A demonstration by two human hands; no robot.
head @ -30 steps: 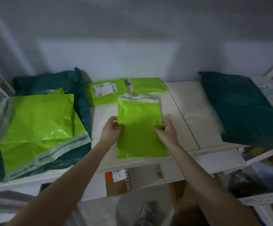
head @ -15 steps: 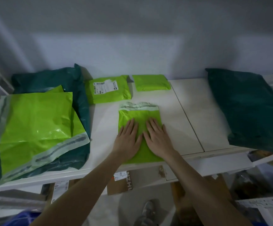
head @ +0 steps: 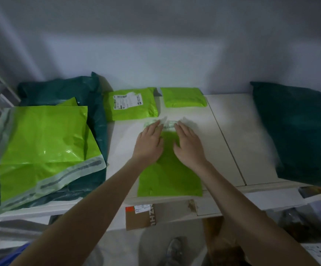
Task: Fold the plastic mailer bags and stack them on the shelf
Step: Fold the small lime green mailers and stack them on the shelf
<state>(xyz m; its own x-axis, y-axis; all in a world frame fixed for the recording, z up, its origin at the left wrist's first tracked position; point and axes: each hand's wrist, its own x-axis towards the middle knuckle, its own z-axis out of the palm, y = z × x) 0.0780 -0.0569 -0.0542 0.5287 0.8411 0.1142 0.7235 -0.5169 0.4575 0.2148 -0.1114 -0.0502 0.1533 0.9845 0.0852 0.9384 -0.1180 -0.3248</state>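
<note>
A small lime-green mailer bag (head: 170,179) lies flat on the white shelf (head: 230,135), its pale flap end pointing toward the wall. My left hand (head: 149,142) and my right hand (head: 188,144) press on its upper half side by side, palms down, fingers straight and reaching the blurred flap. At the back lie a labelled lime-green packet (head: 132,103) and a smaller folded lime-green bag (head: 183,96).
Large lime-green mailers (head: 44,143) lie on a dark green bag (head: 96,104) at the left. Another dark green bag (head: 299,131) fills the right side. A cardboard box (head: 140,217) sits under the shelf's front edge. A wall stands right behind.
My hands first held the bag by its sides, then pressed flat on its lower half. Both have now slid up along it to the flap end.
</note>
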